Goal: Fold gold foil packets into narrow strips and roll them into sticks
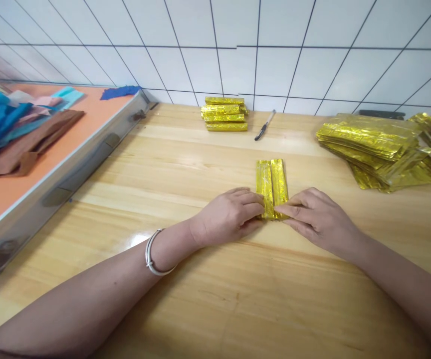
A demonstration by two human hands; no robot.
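Note:
On the wooden table lies a sheet of shiny gold foil paper (264, 174), its two long sides folded inward so that they almost meet along a narrow gap. My left hand (234, 212), with a silver bangle at the wrist, grips the paper's lower left edge with curled fingers. At the lower right corner, my right hand (313, 217) pinches the paper between thumb and fingers. Both hands' fingertips partly cover the near end of the sheet. Beyond it, a small pile of rolled gold foil papers (225, 117) rests near the wall.
A black-tipped pen (265, 125) lies beside the rolls. At the right is a thick stack of flat gold foil sheets (372, 139), with a dark object (382, 114) behind. A metal-edged orange board (88, 117) at the left carries blue and brown cloth-like pieces (32, 142). White tiled wall (275, 65) closes the back.

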